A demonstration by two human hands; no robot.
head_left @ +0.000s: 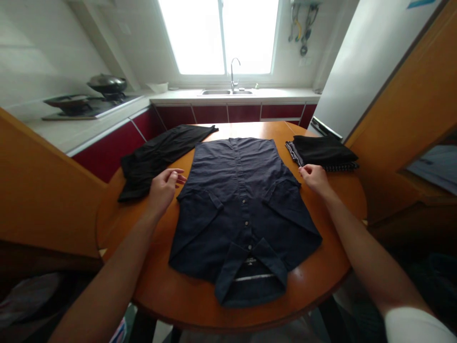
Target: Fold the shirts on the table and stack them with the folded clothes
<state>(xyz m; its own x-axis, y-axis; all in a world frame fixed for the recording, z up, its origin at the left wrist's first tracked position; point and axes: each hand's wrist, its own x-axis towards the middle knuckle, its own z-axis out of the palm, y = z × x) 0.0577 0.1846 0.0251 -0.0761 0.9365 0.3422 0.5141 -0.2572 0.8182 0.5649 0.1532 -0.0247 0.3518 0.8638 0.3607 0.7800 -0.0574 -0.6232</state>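
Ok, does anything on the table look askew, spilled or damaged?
Nothing looks spilled or damaged. The one untidy item is the black garment on the left: it lies slanted and rumpled across the table, while the navy shirt is spread nearly flat and the stack on the right is folded.

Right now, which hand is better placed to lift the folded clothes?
Probably the right hand: it's beside the folded clothes; the left hand is across the shirt, near the black cloth.

Head-worn camera, facing forward, down across table (157, 267) toward window (193, 38).
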